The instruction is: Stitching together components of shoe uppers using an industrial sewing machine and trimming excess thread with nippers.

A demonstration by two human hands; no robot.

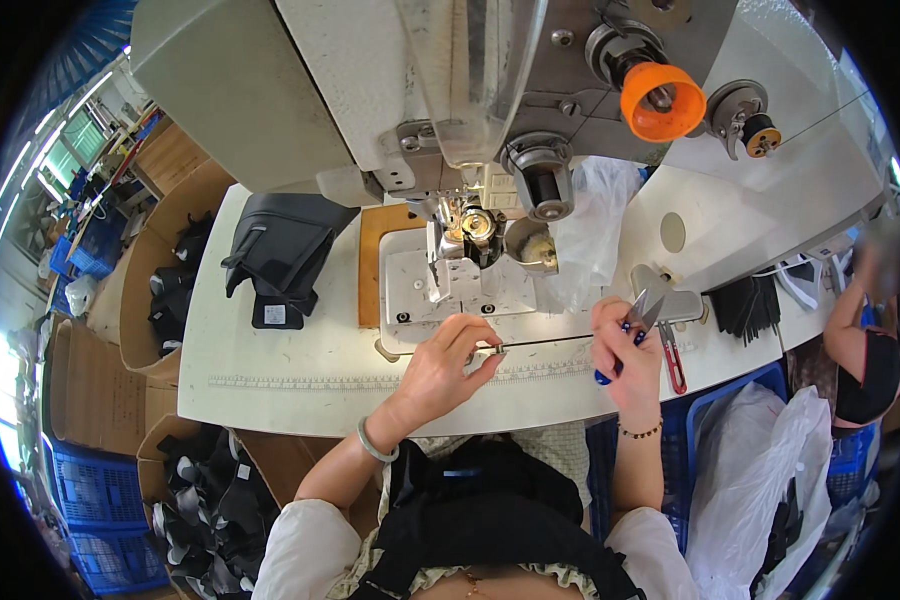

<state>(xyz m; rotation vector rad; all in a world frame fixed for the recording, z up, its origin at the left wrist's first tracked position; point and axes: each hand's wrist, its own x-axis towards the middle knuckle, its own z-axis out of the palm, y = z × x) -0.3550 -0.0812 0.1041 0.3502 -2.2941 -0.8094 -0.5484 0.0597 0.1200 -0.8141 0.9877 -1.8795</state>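
My left hand (440, 365) is over the front of the white sewing table (300, 350), thumb and forefinger pinched together. A small, partly metallic-looking piece (500, 349) shows between those fingertips; its kind is too small to make out. To the right, my right hand (625, 360) grips a pair of scissors (646, 310) with blue handles, the blades pointing up and away from me. Beyond both hands stands the sewing machine (460, 280), its lamp lit over the needle area. A dark line crosses the table between my hands, apparently the front gap of the machine bed.
Red-handled snips (674, 365) lie right of my right hand. Folded black pieces (288, 245) rest at the table's left, black strips (747, 308) at its right. Boxes of black items (210, 510) stand left; a plastic bag (755, 470) and blue crates are right. Another person's arm (850, 320) shows far right.
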